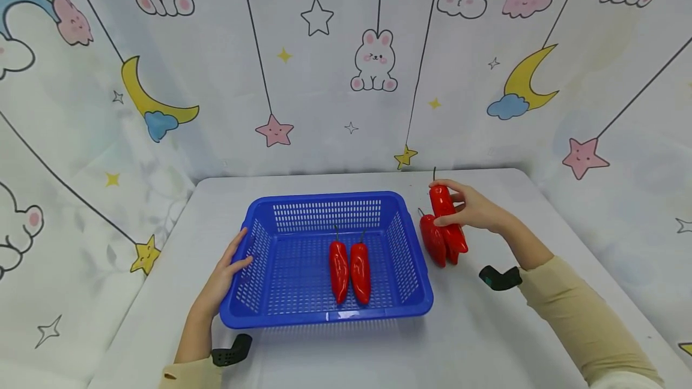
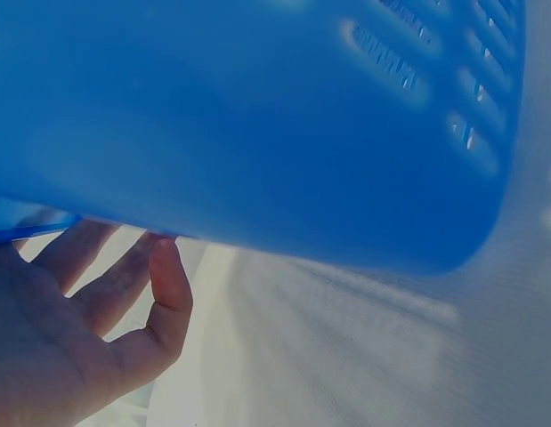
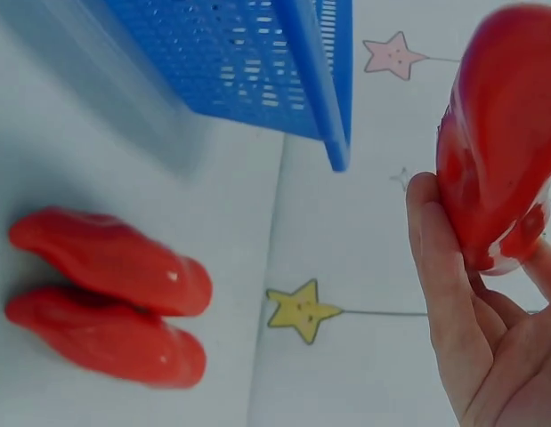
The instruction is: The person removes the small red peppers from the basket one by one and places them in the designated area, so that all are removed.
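Note:
My left hand grips the left rim of a blue plastic basket, its thumb and fingertips over the edge; in the left wrist view the basket's outer wall looms above the palm. Inside the basket, two red chili peppers lie side by side, a left one and a right one. To the right of the basket my right hand holds another red chili pepper between thumb and fingers, raised off the table. Below it, two more peppers lie next to each other on the table.
The white table carries the basket and peppers. Behind it hangs a pale cloth printed with stars, moons and rabbits. A black wrist device sits by the right cuff, another by the left.

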{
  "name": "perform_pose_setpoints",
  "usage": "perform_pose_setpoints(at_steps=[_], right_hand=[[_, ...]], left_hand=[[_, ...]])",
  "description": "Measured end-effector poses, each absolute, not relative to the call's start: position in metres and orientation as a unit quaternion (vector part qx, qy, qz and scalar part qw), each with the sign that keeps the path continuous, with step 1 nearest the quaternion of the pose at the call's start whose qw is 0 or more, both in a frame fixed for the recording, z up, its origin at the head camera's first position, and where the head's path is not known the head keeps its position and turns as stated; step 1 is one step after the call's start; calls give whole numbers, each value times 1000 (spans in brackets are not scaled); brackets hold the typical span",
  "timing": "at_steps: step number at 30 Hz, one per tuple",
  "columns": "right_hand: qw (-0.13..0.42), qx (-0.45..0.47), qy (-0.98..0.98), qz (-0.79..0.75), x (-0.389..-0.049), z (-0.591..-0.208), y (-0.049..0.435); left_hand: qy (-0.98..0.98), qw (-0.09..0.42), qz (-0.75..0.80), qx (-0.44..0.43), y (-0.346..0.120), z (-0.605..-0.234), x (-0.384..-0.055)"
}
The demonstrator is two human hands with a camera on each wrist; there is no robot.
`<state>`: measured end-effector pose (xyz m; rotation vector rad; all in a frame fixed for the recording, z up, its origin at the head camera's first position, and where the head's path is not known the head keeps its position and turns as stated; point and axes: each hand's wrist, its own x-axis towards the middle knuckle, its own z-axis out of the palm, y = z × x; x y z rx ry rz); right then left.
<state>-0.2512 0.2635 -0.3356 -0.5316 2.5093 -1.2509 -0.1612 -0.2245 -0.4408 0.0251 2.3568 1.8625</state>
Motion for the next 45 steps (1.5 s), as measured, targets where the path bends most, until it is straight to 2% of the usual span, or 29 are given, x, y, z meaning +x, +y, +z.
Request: perform_pose_setpoints(at_steps=[23, 45], right_hand=[[136, -148, 883, -424, -260, -358, 302], [121, -107, 901, -402, -278, -406, 325]], left_hand=[[781, 66, 620, 25, -225, -441, -162], [781, 66, 621, 20, -225, -442, -161]])
